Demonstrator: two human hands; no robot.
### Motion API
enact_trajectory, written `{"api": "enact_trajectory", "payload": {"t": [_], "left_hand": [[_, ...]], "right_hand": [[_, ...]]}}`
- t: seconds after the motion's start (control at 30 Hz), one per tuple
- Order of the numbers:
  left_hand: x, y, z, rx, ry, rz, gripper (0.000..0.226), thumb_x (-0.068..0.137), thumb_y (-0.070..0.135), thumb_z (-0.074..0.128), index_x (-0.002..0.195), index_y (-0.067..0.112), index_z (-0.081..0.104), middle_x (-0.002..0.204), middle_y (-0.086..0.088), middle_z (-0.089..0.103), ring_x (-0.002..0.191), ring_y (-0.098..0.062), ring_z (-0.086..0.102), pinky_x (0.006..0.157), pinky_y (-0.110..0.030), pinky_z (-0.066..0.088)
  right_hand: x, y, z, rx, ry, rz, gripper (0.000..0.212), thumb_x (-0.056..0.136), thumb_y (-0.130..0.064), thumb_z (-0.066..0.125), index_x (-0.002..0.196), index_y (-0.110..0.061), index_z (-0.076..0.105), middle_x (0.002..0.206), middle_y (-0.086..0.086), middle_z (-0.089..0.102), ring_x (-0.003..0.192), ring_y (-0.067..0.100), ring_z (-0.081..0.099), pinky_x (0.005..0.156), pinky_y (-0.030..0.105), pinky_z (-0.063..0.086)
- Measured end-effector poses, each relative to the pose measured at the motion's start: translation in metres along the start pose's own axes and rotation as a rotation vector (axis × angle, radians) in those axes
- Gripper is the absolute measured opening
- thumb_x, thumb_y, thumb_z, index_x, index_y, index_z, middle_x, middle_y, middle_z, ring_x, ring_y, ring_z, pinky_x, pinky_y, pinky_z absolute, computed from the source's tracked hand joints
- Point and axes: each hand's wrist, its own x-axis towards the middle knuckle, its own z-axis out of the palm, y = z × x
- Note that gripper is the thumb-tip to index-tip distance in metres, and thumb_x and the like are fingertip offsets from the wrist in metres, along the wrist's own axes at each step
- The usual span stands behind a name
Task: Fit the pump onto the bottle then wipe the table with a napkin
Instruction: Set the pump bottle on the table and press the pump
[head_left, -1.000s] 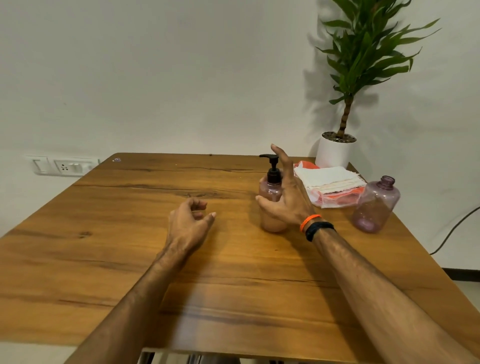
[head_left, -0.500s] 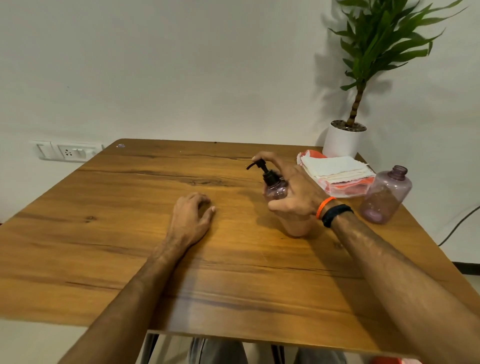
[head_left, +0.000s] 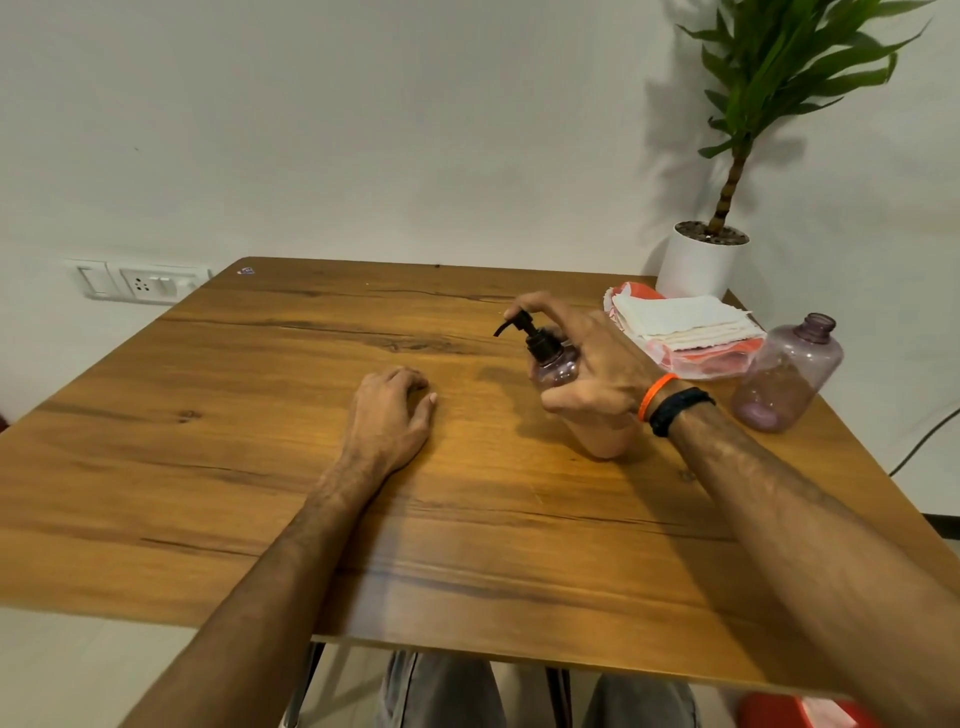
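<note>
A pink translucent bottle (head_left: 558, 366) with a black pump (head_left: 524, 332) on its neck leans to the left on the wooden table (head_left: 260, 441). My right hand (head_left: 597, 364) is wrapped around the bottle, its forefinger resting on the pump head. My left hand (head_left: 392, 410) lies palm down on the table left of the bottle, fingers loosely curled, holding nothing. A stack of white napkins (head_left: 680, 322) sits in an orange-and-clear packet behind my right hand. A second pink bottle (head_left: 789, 374) without a pump stands at the right edge.
A potted plant in a white pot (head_left: 701, 265) stands at the far right corner. A wall socket plate (head_left: 140, 280) is on the wall at the left. My knees show under the near table edge.
My right hand closed around the pump bottle and tipped it to the left. My left hand lowered flat onto the table. The camera tilted down slightly.
</note>
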Motion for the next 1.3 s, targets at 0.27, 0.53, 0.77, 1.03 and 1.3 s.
{"api": "enact_trajectory", "payload": {"t": [0.27, 0.53, 0.77, 1.03, 1.3], "left_hand": [[0.000, -0.002, 0.001, -0.011, -0.008, 0.001, 0.033, 0.091, 0.028, 0.059, 0.117, 0.009, 0.065, 0.124, -0.008, 0.064, 0.115, -0.027, 0.053, 0.102, -0.036, 0.039], [0.001, -0.004, 0.003, 0.004, 0.002, 0.006, 0.033, 0.091, 0.029, 0.059, 0.116, 0.009, 0.066, 0.123, -0.008, 0.065, 0.115, -0.026, 0.055, 0.103, -0.035, 0.038], [0.001, -0.007, 0.003, -0.006, 0.003, 0.013, 0.032, 0.090, 0.029, 0.059, 0.115, 0.009, 0.066, 0.121, -0.008, 0.066, 0.113, -0.026, 0.056, 0.102, -0.037, 0.041], [0.002, -0.008, 0.005, -0.018, 0.007, 0.024, 0.031, 0.090, 0.029, 0.060, 0.114, 0.010, 0.066, 0.120, -0.008, 0.065, 0.113, -0.026, 0.055, 0.100, -0.035, 0.040], [0.002, -0.008, 0.005, -0.015, 0.001, 0.013, 0.032, 0.091, 0.030, 0.059, 0.116, 0.010, 0.065, 0.121, -0.007, 0.065, 0.113, -0.025, 0.054, 0.099, -0.034, 0.039]], "right_hand": [[0.001, 0.000, -0.004, -0.024, 0.011, 0.045, 0.077, 0.062, -0.025, 0.068, 0.133, -0.032, 0.038, 0.081, 0.007, 0.068, 0.075, 0.024, 0.068, 0.071, 0.045, 0.060], [0.002, -0.001, -0.002, -0.063, -0.031, 0.036, 0.079, 0.062, -0.026, 0.069, 0.134, -0.036, 0.036, 0.079, 0.005, 0.067, 0.071, 0.024, 0.067, 0.066, 0.046, 0.060], [0.004, 0.008, -0.004, -0.013, 0.043, 0.133, 0.081, 0.061, -0.028, 0.068, 0.134, -0.038, 0.034, 0.081, 0.005, 0.068, 0.074, 0.023, 0.069, 0.069, 0.046, 0.061], [-0.003, 0.004, -0.008, -0.010, -0.031, 0.050, 0.082, 0.062, -0.026, 0.070, 0.135, -0.034, 0.035, 0.083, 0.003, 0.066, 0.076, 0.022, 0.068, 0.070, 0.045, 0.060], [-0.020, -0.005, -0.007, 0.019, -0.107, -0.083, 0.084, 0.064, -0.022, 0.073, 0.137, -0.039, 0.034, 0.078, -0.002, 0.065, 0.071, 0.018, 0.067, 0.059, 0.041, 0.058]]}}
